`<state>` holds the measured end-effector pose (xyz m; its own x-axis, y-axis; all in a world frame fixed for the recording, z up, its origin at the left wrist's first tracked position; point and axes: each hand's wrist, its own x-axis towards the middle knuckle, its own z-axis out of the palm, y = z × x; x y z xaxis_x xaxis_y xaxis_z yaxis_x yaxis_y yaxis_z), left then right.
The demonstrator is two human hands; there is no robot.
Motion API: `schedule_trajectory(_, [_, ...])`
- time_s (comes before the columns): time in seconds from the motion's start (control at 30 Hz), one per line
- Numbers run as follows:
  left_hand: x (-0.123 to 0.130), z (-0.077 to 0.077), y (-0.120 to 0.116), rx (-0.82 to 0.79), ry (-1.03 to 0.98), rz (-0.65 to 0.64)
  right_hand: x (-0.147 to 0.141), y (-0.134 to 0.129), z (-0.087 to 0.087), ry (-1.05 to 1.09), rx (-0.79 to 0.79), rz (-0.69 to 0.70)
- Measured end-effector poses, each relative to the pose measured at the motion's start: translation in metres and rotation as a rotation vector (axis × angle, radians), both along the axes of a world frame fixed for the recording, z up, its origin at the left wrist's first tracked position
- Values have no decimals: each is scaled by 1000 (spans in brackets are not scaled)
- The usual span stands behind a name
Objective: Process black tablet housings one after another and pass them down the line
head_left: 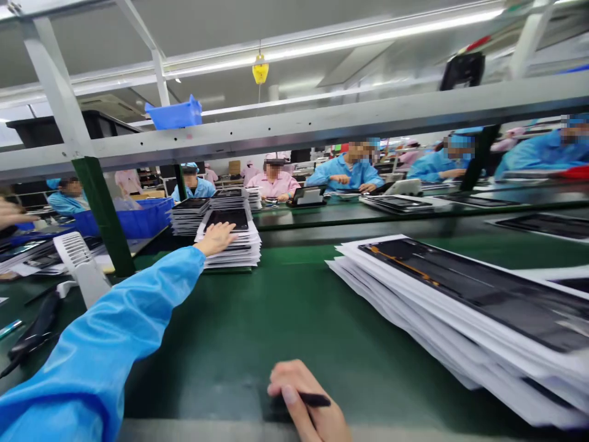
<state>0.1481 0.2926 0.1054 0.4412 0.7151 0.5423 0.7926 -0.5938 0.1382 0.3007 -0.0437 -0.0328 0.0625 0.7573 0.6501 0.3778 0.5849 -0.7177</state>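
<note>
My left hand (217,238), in a blue sleeve, reaches out to a stack of dark panels layered with white sheets (248,247). Its fingers are stretched over the top dark panel (229,218); whether they press on it I cannot tell. Low in the middle, my right hand (315,402) is closed around a slim black tool (314,399) whose tip is hidden. To the right lies a larger pile of white sheets (414,307), topped by a thin black panel (478,285) with an orange flex strip near its far end.
A green bench (257,331) stretches ahead beneath a metal shelf frame (276,126). At left are a white fan-like device (81,264), a black corded tool (39,328) and a blue bin (142,220). People in blue or pink clothing sit across the bench.
</note>
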Motion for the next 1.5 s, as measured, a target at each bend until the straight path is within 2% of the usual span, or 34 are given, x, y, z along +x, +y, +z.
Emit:
schedule_trajectory(0.13, [10,-18,-35,114,43,-105,-15,-15,6,-143,12,-89])
schedule_trajectory(0.23, [26,-37,-61,155,140,-366,-9,-24,2,-402,42,-232])
schedule_trajectory(0.3, [34,-56,-80,173,227,-554,16,-33,-1,-530,-5,-345])
schedule_trajectory(0.37, [38,-76,-98,190,285,-681,53,-46,-1,-671,-97,-484])
schedule_trajectory(0.5, [49,-105,-121,188,319,-781,135,-70,8,-932,-347,-712])
schedule_trajectory(0.57, [60,-112,-128,159,311,-801,165,-73,14,-1051,-462,-755])
schedule_trajectory(0.67, [84,-114,-138,78,283,-831,193,-67,21,-1206,-586,-763])
schedule_trajectory(0.83, [133,-111,-164,-161,182,-889,213,-54,26,-1402,-647,-705])
schedule_trajectory(0.97, [171,-114,-185,-446,19,-864,225,-48,29,-1481,-637,-692])
schedule_trajectory(1.13, [220,-119,-206,-888,-278,-727,235,-38,41,-1459,-559,-828])
schedule_trajectory(1.27, [252,-116,-220,-1214,-450,-671,241,-32,52,-1379,-481,-916])
schedule_trajectory(1.4, [271,-116,-233,-1392,-605,-637,241,-27,51,-1301,-431,-890])
schedule_trajectory(1.5, [275,-121,-238,-1411,-743,-615,236,-28,42,-1233,-400,-824])
